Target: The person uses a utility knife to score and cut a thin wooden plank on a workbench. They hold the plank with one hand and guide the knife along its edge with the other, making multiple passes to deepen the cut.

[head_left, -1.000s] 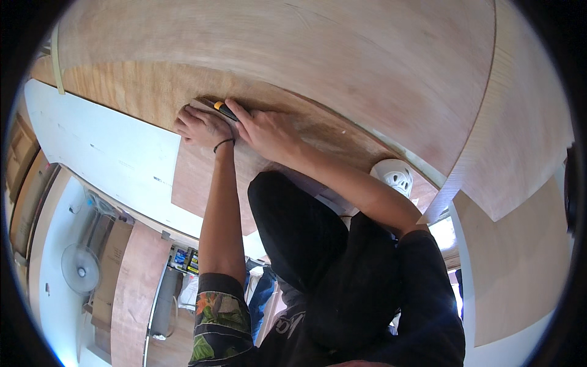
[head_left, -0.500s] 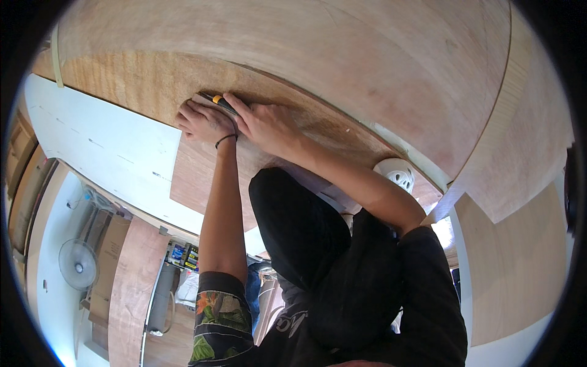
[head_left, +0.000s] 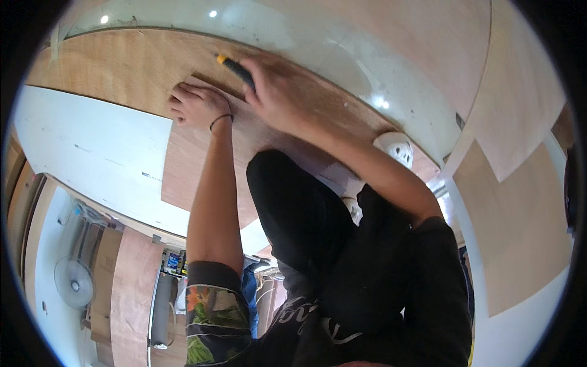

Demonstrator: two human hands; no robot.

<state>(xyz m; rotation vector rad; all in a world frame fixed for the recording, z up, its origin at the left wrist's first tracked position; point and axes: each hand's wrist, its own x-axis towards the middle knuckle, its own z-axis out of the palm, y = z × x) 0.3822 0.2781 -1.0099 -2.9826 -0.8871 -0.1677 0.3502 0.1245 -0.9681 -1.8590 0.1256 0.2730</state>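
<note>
A utility knife [head_left: 237, 71] with a dark handle and a yellow collar is gripped in my right hand [head_left: 274, 92]. Its tip points up and left, just above the wood surface. My left hand [head_left: 200, 105] bears down with bent fingers on the corner of a reddish plywood sheet [head_left: 183, 165]. Under that sheet lies a lighter brown wood board [head_left: 116, 67]. The two hands are close but apart, with the knife beyond the sheet's far edge.
A white panel [head_left: 92, 144] lies left of the sheet. Beside my right forearm sits a white vented round object [head_left: 396, 148]. Larger plywood panels [head_left: 513, 220] stand on the right. A fan [head_left: 74, 285] is at the lower left. My bent knee [head_left: 287, 202] rises close to the sheet.
My right hand has lifted the knife up and away from my left hand. The left hand stays on the sheet. My view has shifted, showing more glossy surface at the top.
</note>
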